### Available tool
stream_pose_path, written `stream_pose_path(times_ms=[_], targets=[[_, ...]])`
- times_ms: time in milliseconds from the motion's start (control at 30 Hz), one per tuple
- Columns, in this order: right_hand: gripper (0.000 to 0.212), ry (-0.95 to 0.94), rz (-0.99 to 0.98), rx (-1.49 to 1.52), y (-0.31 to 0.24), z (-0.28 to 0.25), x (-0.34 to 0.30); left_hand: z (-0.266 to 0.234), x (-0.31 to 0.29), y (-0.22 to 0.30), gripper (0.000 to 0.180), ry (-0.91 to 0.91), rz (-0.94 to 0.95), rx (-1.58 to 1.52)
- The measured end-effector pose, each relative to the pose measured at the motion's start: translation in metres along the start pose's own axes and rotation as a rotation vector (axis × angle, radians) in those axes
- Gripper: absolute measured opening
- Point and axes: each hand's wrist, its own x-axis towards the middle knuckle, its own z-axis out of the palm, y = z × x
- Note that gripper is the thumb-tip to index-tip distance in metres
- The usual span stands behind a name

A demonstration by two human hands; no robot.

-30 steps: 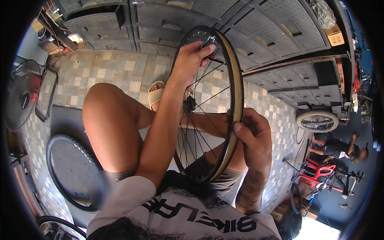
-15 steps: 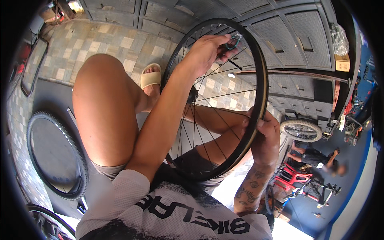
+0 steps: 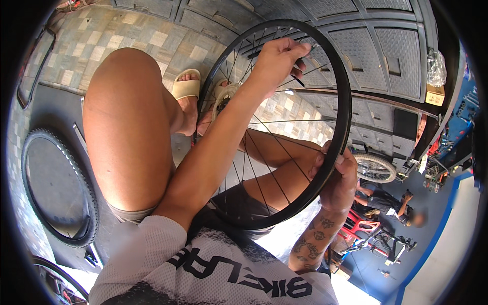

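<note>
A bare bicycle wheel [image 3: 346,96] with a black rim and thin dark spokes stands tilted between my legs. My left hand [image 3: 278,63] reaches over its upper part, fingers pinched close to the spoke ends by the rim. They close on a small tool, mostly hidden now, that showed a teal loop earlier; a short dark piece sticks out below the fingers. Lower on the right side, my right hand [image 3: 336,175] grips the rim, thumb on the near face and fingers around it. Partly behind my left forearm is the hub with a pale disc rotor [image 3: 223,104].
A knobby tyre [image 3: 30,188] lies on a dark mat at left. Grey drawer cabinets [image 3: 363,56] line the far side. Another wheel [image 3: 375,168], a red chair [image 3: 358,223] and a seated person [image 3: 389,201] are at right. Part of another wheel [image 3: 61,277] shows lower left.
The wheel's upper rim has shifted right and the hub's rotor has come into sight. My left hand has moved slightly up and right; its teal tool is now mostly hidden. My right hand keeps its grip.
</note>
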Motion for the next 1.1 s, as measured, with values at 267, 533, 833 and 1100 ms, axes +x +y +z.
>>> stream_pose_path(times_ms=[267, 533, 833, 1100], targets=[[0.038, -0.025, 0.007, 0.031, 0.003, -0.005, 0.000, 0.005, 0.006, -0.002, 0.031, 0.042, 0.127, 0.656], [0.038, -0.029, -0.007, 0.054, 0.006, -0.005, 0.000, -0.009, 0.001, -0.001, 0.033, -0.021, -0.045, -0.052], [0.038, -0.014, -0.030, 0.055, 0.008, -0.003, 0.000, 0.010, 0.012, -0.003, 0.038, 0.039, 0.066, 0.576], [0.040, -0.038, -0.021, 0.087, 0.012, -0.005, 0.000, -0.006, -0.003, 0.001, 0.020, -0.019, -0.028, -0.047]])
